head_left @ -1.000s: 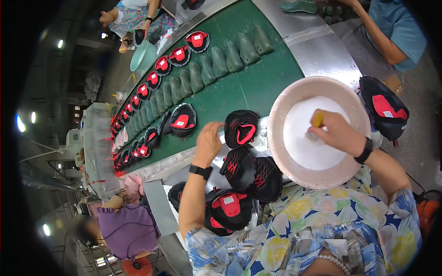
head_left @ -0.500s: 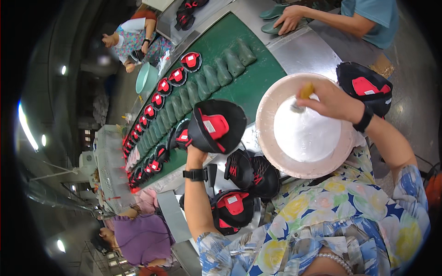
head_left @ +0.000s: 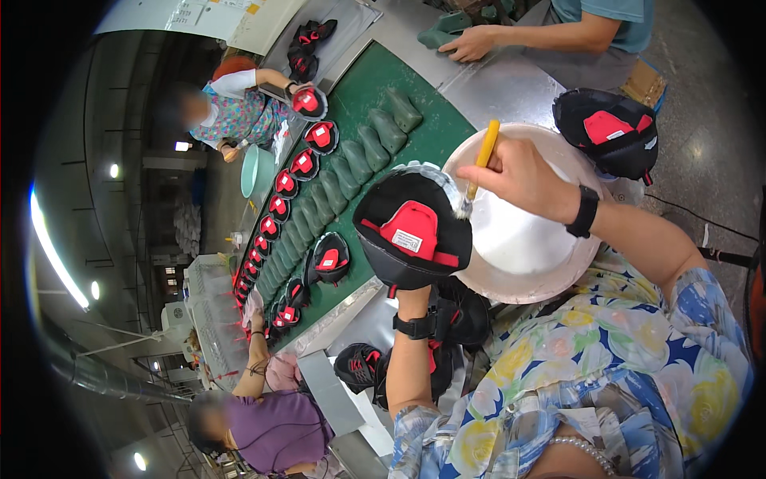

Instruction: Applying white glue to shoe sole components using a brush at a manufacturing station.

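Note:
My left hand (head_left: 413, 298) holds up a black shoe upper (head_left: 411, 227) with a red tongue and a white label; the fingers are mostly hidden behind it. A whitish wet coat shows along the upper's far edge. Between the thumb and fingers of my right hand (head_left: 533, 182) is a paintbrush (head_left: 486, 153) with a yellow handle. Its bristles point down against the upper's right edge. Beneath my right hand stands a pale pink basin (head_left: 511, 294) holding white liquid (head_left: 531, 239), partly covered by that hand and the upper.
Rows of uppers (head_left: 304, 164) and green shoe lasts (head_left: 343, 177) line a green belt (head_left: 435, 148). Another upper (head_left: 610, 132) lies right of the basin; more (head_left: 359, 366) sit below my left arm. Co-workers sit at the belt's far left, near left and far right.
My right hand has brought the brush out of the basin to the upper's edge. My left hand has moved the upper rightward and turned it. A far co-worker's hand now touches an upper.

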{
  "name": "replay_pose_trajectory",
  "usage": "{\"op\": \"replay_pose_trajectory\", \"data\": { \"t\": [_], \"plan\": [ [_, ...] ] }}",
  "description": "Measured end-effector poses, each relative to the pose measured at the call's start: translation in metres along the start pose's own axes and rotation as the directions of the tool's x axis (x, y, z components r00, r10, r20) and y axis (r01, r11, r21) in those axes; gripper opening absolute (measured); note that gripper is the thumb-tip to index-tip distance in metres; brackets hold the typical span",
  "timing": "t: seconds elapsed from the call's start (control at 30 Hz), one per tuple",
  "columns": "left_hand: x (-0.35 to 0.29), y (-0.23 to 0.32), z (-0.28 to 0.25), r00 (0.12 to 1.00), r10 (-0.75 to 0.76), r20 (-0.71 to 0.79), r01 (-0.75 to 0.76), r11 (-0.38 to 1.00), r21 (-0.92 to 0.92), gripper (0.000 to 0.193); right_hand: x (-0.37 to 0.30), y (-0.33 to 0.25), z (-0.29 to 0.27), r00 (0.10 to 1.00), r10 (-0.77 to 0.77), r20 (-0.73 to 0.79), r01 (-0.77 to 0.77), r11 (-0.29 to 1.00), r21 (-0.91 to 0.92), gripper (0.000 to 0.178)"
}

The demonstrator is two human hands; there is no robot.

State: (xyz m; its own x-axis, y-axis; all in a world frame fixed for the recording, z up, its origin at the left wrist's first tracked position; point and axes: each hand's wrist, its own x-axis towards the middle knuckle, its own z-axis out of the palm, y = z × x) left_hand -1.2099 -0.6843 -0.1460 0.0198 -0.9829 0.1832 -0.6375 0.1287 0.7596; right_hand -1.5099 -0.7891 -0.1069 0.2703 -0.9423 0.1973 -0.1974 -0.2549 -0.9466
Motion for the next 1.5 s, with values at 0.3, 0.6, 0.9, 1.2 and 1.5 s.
{"op": "replay_pose_trajectory", "data": {
  "t": [0.3, 0.6, 0.9, 1.2, 1.5],
  "plan": [
    [-0.001, -0.004, -0.005, 0.985, -0.172, -0.005, 0.171, 0.98, -0.098, 0.056, -0.029, 0.008, 0.018, 0.963, 0.229, 0.142, -0.269, 0.862, 0.431, 0.032],
    [-0.027, -0.056, 0.003, 0.71, -0.131, 0.692, 0.61, -0.377, -0.697, 0.048, -0.015, -0.002, -0.012, 0.952, -0.279, 0.124, 0.243, 0.939, 0.243, 0.019],
    [-0.039, 0.061, 0.073, 0.899, -0.11, 0.425, 0.384, 0.667, -0.639, 0.044, 0.0, -0.005, 0.021, 0.59, -0.779, 0.214, 0.75, 0.627, 0.211, 0.015],
    [-0.023, 0.056, 0.068, 0.682, -0.551, 0.482, 0.512, -0.112, -0.852, 0.05, 0.012, 0.017, -0.003, 0.821, -0.344, 0.456, 0.354, 0.933, 0.066, 0.027],
    [-0.021, 0.044, 0.042, 0.807, -0.577, 0.125, 0.452, 0.468, -0.759, 0.052, 0.008, -0.001, -0.026, 0.816, -0.544, 0.196, 0.515, 0.838, 0.183, 0.021]
  ]
}}
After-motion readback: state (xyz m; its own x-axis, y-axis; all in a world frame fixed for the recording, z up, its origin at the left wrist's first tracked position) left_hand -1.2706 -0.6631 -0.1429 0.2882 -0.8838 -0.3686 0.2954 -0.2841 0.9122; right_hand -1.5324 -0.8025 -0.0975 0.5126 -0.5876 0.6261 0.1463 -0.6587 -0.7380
